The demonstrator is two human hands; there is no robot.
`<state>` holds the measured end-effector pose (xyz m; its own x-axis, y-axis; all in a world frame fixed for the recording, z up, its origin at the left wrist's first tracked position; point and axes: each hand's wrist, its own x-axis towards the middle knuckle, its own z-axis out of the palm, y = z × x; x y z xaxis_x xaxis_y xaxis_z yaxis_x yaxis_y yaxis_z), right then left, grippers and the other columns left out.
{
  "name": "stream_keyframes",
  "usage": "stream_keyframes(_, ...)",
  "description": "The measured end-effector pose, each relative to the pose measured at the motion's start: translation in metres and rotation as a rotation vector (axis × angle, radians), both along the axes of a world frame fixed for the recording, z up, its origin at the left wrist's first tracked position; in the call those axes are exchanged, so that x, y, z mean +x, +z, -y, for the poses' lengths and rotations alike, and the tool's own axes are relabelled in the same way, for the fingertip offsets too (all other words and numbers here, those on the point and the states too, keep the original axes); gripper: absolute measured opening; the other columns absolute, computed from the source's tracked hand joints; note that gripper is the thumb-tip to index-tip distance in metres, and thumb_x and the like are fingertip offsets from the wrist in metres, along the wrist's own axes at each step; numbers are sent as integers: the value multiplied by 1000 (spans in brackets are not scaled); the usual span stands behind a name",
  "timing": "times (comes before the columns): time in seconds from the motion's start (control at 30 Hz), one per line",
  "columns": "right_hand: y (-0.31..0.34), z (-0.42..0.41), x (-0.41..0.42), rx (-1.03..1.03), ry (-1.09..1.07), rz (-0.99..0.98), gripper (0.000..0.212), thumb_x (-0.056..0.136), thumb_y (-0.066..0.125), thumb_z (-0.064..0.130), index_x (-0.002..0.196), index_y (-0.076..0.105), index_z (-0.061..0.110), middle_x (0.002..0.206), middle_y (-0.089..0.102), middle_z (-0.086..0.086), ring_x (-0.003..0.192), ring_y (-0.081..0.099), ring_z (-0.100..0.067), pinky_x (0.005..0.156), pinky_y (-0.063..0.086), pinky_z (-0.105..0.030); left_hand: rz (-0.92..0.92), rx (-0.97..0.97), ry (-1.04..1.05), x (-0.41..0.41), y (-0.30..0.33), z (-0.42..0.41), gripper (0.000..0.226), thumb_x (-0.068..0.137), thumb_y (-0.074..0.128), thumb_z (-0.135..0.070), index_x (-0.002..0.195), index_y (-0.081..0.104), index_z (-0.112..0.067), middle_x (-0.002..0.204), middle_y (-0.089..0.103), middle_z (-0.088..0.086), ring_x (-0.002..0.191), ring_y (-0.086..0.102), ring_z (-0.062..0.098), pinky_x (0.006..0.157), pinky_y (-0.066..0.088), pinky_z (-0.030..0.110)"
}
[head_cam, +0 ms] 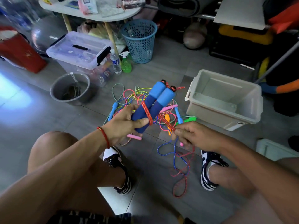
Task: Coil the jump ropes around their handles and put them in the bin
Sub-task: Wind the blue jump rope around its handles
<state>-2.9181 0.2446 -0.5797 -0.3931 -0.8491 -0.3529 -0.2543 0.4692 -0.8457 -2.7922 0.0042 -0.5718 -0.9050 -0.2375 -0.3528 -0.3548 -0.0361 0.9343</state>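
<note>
Bare knees and two navy-and-white sneakers (120, 172) frame the grey tiled floor (48, 120) at the near edge. Between the shoes, the slack of a red speckled braided rope (182, 173) trails on the tiles in loose loops, beside a thin blue cord.

Just above, the left hand (124, 126), with a red string bracelet (104, 136) on its wrist, has its grip clamped round the lower ends of two blue foam handles (155, 104) held side by side and tilted up and away. One turn of the red rope already crosses both handles near the thumb. The right hand (195, 136) has its grip pinched on the same rope just beside the handles, the stretch between the two hands pulled taut.

Under and beyond the hands, a tangled heap of thin coloured jump ropes (139, 97) with pink, blue, green and orange plastic handles lies on the floor.

Right of the heap stands a pale grey rectangular plastic bin (252, 109), open at the top. Left of the heap is a round grey bucket (71, 88). Farther back sit a clear lidded storage box (77, 50), a water bottle (115, 62), a green spray bottle (126, 64) and a blue perforated waste basket (140, 41).
</note>
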Motion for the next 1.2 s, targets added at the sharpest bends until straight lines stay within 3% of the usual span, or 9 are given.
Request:
stream_keyframes(0.13,-4,1,6,77,-31,43,32,109,39,16,91,66,10,53,48,6,55,51,-15,59,46,-28,30,-11,180,-5,-7,6,43,88,73,-3,121,49,10,99,62,21,83,64,32,66,58,40)
stream_keyframes(0.27,2,1,17,188,21,-158,33,109,38,20,101,69,9,63,49,20,59,49,3,60,35,-14,69,44,386,-12,-3,18,9,95,64,-1,103,60,-1,88,64,11,62,66,18,50,58,31)
stream_keyframes(0.37,7,0,26,189,-18,-335,21,108,37,27,112,54,16,81,50,17,87,50,-18,73,33,-30,121,-87,414,-14,-3,28,23,93,68,-4,113,58,2,94,61,13,63,66,15,50,59,31)
stream_keyframes(0.47,11,-3,34,236,15,-628,22,105,39,40,115,40,21,89,62,-4,88,57,-39,73,48,-41,166,-182,358,-14,-6,26,28,94,67,-4,120,56,0,96,61,12,71,64,19,53,60,31)
stream_keyframes(0.7,22,-10,32,151,146,-1043,33,99,52,38,125,37,25,84,68,-1,76,65,-38,64,54,-39,250,-431,253,-14,-13,24,19,84,80,-20,95,67,-13,89,70,15,72,69,32,69,63,47)
stream_keyframes(0.8,29,-13,24,104,176,-1224,33,86,73,24,110,51,28,61,61,3,54,61,-31,46,48,-32,307,-605,128,-16,-21,19,30,74,79,-38,89,70,-14,85,72,13,81,72,34,76,61,42)
stream_keyframes(0.97,46,-13,12,14,280,-1356,33,70,88,17,92,65,25,60,29,5,44,50,-27,43,21,-27,283,-912,-178,-12,-29,-10,19,85,74,-29,87,64,-14,72,60,1,66,54,19,52,37,14)
stream_keyframes(1.1,49,-8,9,-97,283,-1354,18,85,80,29,83,63,23,61,48,2,47,54,-27,40,27,-28,244,-908,-459,-8,-37,-27,26,83,77,-26,105,70,-17,90,69,1,83,65,20,71,48,26)
stream_keyframes(1.2,49,-1,3,-130,239,-1322,19,86,79,33,79,63,25,65,57,4,51,56,-24,42,30,-26,155,-921,-621,-1,-40,-42,22,80,75,-24,99,64,-27,91,67,-5,88,64,22,74,48,28)
